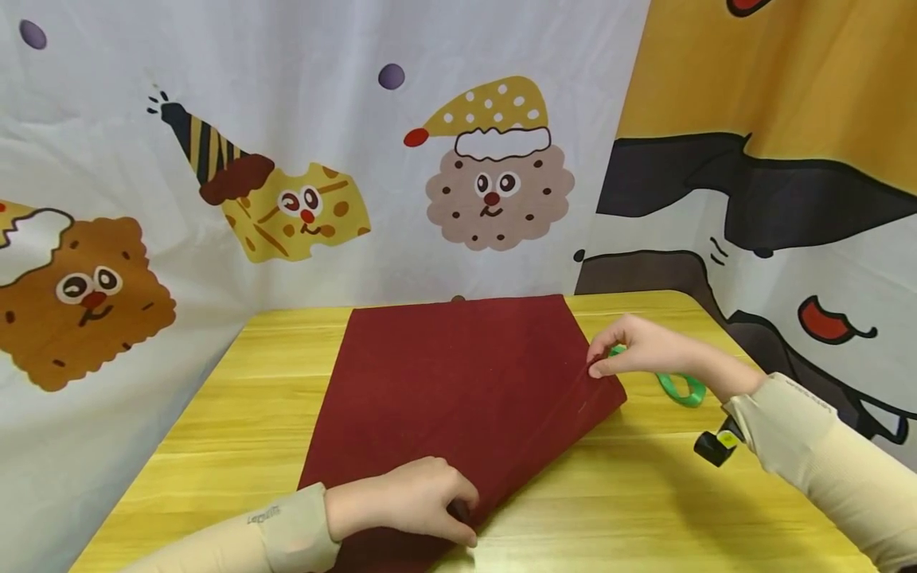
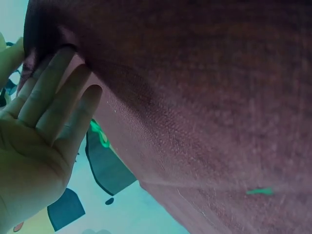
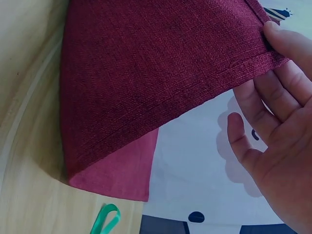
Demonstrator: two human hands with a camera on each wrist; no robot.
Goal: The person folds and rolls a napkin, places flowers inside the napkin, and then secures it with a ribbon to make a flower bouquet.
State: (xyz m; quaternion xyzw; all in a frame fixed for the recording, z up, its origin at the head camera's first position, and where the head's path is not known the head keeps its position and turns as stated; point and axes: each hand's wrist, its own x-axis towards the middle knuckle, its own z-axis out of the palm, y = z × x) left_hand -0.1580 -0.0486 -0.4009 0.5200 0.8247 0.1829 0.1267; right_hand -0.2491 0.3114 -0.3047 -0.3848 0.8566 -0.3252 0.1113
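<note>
Cloth of a deep, even red covers the middle of the wooden counter in the head view, its near end running off the bottom of the frame. It looks light and soft, likely to drape and crease rather than slip, so I'd expect it to want two holding points to stay taut. The person's left grip has the near margin between thumb and fingers at lower centre; the right grip pinches the margin at right of centre, with green ribbon lying partly behind it. A patterned curtain hangs at the back.

From the left wrist, the fabric fills the upper right of the frame, shadowed to a brownish plum, its weave showing. The fingers reach in against it at upper left; the pinch itself is partly hidden.

From the right wrist, one corner stands raised at upper right, nipped between thumb and fingertips. A stitched hem slopes away to lower left, where the cloth curls over and a smoother-looking, pinker surface shows beneath. That hem is probably the firmest part, and its corners the best places to take hold; nothing seems fragile, though the loose span could flop or wrinkle.
</note>
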